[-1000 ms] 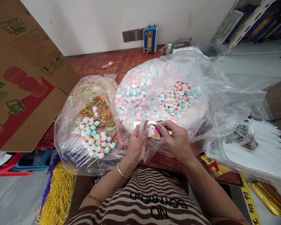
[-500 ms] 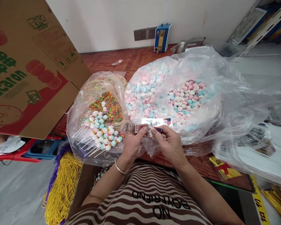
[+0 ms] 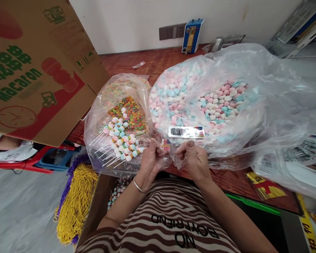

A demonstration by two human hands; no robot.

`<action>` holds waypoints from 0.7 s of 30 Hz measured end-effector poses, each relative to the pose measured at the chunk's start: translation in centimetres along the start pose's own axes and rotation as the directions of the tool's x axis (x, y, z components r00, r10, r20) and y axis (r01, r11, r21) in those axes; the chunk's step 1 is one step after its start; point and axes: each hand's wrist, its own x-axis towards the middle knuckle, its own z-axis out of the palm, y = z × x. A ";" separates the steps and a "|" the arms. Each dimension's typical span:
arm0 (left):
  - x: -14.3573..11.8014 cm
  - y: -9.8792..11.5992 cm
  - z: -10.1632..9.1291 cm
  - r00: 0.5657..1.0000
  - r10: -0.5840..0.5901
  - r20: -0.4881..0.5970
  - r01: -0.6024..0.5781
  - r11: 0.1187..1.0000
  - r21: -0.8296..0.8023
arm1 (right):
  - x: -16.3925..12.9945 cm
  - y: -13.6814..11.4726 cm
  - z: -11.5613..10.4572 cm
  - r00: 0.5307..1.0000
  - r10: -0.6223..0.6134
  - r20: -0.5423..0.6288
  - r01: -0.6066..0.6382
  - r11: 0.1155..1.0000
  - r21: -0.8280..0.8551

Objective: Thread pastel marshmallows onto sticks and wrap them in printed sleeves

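Pinching a small printed sleeve (image 3: 147, 143) in my left hand (image 3: 151, 160), I am keeping that grip closed on it just in front of the skewers (image 3: 118, 138) bag. My right hand (image 3: 192, 158) is curling loosely beside it, its grip holding nothing I can see. A second sleeve (image 3: 186, 132) is lying on the candy bag (image 3: 226, 70) on the counter (image 3: 126, 65).

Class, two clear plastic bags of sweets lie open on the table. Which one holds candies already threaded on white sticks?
The smaller bag, nearer the left hand: it holds candy skewers and colourful rings. The large bag holds only loose pastel candies.
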 end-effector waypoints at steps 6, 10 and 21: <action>0.0 0.6 -0.7 1.000 -0.019 0.022 0.021 0.995 -0.095 | -1.0 -1.2 0.3 0.951 -0.309 0.002 0.308 0.949 -0.070; -0.1 0.9 -1.1 1.000 -0.008 0.022 0.010 0.994 -0.107 | -0.7 -1.6 0.7 0.928 -0.370 0.056 0.373 0.925 -0.070; 1.0 8.9 -8.6 0.912 0.341 -0.227 -0.383 0.908 -0.172 | 12.4 -3.2 13.0 0.789 0.030 0.614 0.427 0.691 -0.583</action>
